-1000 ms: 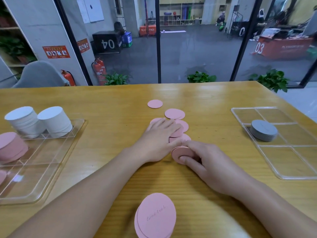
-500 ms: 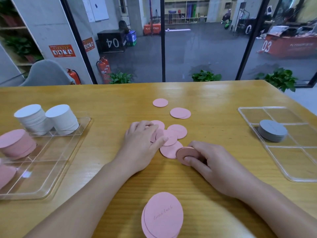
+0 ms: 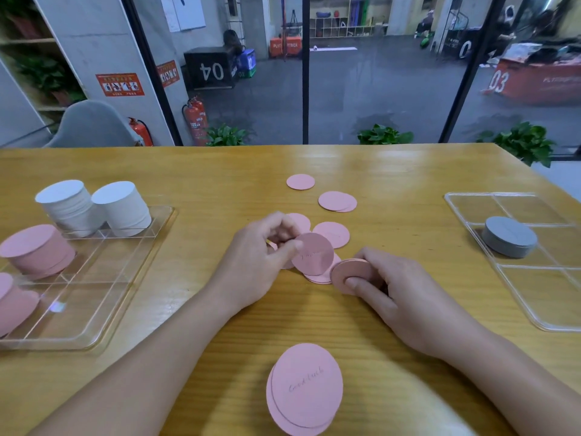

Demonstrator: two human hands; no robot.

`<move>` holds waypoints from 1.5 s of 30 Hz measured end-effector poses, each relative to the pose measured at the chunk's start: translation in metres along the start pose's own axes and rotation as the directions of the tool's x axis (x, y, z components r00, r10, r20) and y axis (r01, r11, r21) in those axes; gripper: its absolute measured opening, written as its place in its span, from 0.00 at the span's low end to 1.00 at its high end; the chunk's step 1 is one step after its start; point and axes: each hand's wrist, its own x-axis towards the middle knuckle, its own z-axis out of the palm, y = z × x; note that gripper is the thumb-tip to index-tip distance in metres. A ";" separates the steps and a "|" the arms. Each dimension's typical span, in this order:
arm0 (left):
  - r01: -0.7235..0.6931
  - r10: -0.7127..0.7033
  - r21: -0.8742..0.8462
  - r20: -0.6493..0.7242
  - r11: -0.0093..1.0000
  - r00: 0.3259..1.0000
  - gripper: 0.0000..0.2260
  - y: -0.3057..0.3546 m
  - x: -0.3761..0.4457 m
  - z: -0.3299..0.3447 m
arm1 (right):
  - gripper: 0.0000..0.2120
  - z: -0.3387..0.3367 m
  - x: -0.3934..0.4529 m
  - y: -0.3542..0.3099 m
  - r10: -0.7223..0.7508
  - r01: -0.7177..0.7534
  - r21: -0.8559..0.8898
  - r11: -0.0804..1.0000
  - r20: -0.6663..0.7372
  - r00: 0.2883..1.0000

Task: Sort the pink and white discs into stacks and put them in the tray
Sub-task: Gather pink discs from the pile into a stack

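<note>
**Whites trayed, pinks still being gathered**

Your left hand (image 3: pixel 261 262) pinches one pink disc (image 3: pixel 312 253) lifted at frame centre; your right hand (image 3: pixel 399 294) grips a small pink stack (image 3: pixel 349 275) on edge just beside it. Loose pink discs (image 3: pixel 337 201) lie above on the counter (image 3: pixel 408 171), with two more (image 3: pixel 305 388) at bottom centre. In the tray (image 3: pixel 94 309) at left stand two white stacks (image 3: pixel 94 206) and pink stacks (image 3: pixel 36 250). By my judgement, only the pinks remain.

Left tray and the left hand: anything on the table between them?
Nothing. In the head view, only bare table lies between the left tray and the left hand, which pinches a pink disc.
</note>
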 end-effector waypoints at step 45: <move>0.163 -0.164 -0.163 0.008 0.973 0.986 0.06 0.002 -0.003 -0.011 | 0.06 -0.001 -0.003 -0.006 -0.012 0.013 -0.017 1.000 0.078 0.997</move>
